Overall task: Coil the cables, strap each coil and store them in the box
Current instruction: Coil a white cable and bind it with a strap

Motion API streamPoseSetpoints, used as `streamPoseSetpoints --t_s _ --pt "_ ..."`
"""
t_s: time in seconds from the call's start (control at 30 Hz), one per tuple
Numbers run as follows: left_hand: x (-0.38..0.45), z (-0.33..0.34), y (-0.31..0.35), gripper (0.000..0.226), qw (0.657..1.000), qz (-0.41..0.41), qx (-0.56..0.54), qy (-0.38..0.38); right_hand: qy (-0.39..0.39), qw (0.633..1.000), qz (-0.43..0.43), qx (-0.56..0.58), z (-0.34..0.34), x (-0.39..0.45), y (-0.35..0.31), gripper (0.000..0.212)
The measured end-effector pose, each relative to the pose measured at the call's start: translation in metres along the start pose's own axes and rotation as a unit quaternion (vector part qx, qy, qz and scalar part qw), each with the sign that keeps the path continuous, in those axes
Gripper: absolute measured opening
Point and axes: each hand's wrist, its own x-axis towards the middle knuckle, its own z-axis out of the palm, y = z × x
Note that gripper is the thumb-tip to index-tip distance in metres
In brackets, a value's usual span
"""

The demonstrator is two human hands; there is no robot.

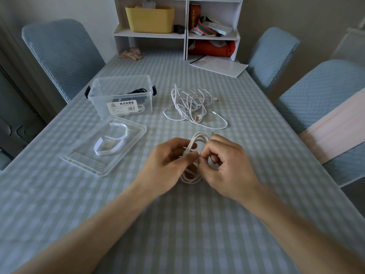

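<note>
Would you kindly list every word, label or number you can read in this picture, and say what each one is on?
"欧式收纳盒": on the white label stuck to the front of the clear box.
Smaller print and barcode on that same label: too small to read.
Gold characters on the red can in the shelf: too blurred to read.
Printed sheet of paper by the shelf: too small to read.

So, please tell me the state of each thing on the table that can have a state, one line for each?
Clear box: open, lid off, a black cable inside.
Lid: flat on the table, white straps lying on it.
Coiled white cable: gathered in loops, held by both hands.
Loose white cables: tangled, not coiled.
Left hand: pinches the coil.
Right hand: pinches the coil.
</note>
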Motion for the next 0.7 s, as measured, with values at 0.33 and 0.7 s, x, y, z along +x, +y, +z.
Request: streamPoseSetpoints --t_s 0.33,0.7 --pt "-0.001 -0.002 0.005 0.018 0.994 0.027 -0.085 0.066 0.048 0.974 0.165 0.145 0.002 0.001 -0.013 0.038" --pt "0.000 -0.025 0.018 0.014 0.996 -0.042 -0.071 0.031 0.053 0.873 0.362 0.324 -0.002 0.018 -0.022 0.006"
